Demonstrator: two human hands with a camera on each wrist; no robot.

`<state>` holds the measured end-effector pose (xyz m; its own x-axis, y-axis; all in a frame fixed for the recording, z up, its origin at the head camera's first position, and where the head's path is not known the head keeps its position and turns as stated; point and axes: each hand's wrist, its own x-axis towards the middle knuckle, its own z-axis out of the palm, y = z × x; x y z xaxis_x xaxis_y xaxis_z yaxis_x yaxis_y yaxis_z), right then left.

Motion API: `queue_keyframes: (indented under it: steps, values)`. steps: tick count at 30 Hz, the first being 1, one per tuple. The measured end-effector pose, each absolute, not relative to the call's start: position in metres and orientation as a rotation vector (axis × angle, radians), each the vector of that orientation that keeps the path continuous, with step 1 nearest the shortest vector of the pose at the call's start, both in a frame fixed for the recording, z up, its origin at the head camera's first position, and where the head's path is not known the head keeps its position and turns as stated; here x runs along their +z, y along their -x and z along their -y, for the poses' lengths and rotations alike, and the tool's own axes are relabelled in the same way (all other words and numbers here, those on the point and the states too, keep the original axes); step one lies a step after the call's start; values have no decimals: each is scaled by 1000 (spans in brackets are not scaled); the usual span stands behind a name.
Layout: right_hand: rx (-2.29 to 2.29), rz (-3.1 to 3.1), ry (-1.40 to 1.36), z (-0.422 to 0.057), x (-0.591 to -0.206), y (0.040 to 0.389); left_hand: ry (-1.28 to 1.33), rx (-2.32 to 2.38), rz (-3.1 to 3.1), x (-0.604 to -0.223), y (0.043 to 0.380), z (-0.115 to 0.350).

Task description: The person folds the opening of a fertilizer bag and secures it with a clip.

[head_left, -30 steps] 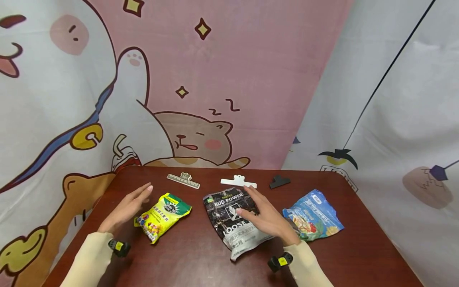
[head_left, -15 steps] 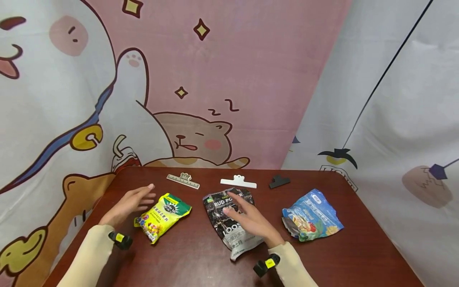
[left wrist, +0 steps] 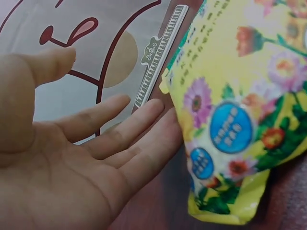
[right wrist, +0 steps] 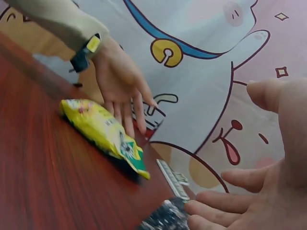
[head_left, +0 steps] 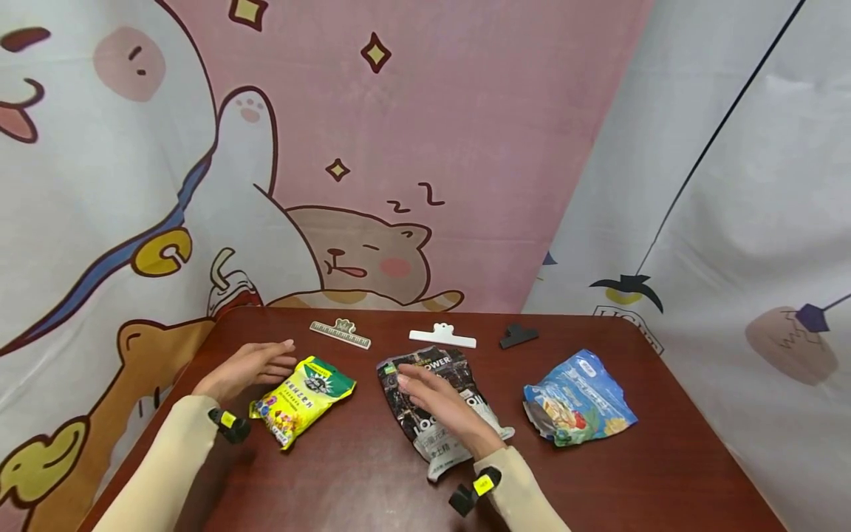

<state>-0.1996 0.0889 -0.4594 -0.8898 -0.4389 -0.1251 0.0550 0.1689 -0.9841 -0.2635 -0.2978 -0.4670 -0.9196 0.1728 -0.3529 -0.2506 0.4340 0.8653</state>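
In the head view a yellow and green bag (head_left: 304, 399) lies on the left of the table. My left hand (head_left: 249, 369) is at its left edge, fingers extended; in the left wrist view the fingertips reach right up to the flower-printed yellow side. Over the black and grey "Bud Power" bag (head_left: 425, 436) in the middle, my right hand (head_left: 447, 405) hovers with its fingers loosely straight, covering part of the print. Nothing is held in either hand. The right wrist view shows the right hand's spread fingers (right wrist: 240, 201) with the yellow bag beyond them.
A blue pouch (head_left: 581, 399) lies to the right on the brown table (head_left: 332, 488). Along the back edge sit a piano-patterned clip (head_left: 340, 334), a white clip (head_left: 442, 336) and a black clip (head_left: 518, 337). A cartoon-printed cloth (head_left: 465, 148) hangs behind.
My right hand has moved left across the black and grey bag, uncovering the blue pouch. My left hand has shifted slightly right, closer to the yellow bag. The bags and clips stay put.
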Motion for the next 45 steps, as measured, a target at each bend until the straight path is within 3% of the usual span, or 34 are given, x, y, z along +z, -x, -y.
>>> queue_keyframes:
  steps: [20, 45]
  values:
    - [-1963, -1667, 67, -27, -471, 199, 87, 1368, -2279, -468, 283, 291]
    - [-2113, -1585, -203, 35, -507, 204, 144, 1192, -2379, -475, 301, 279]
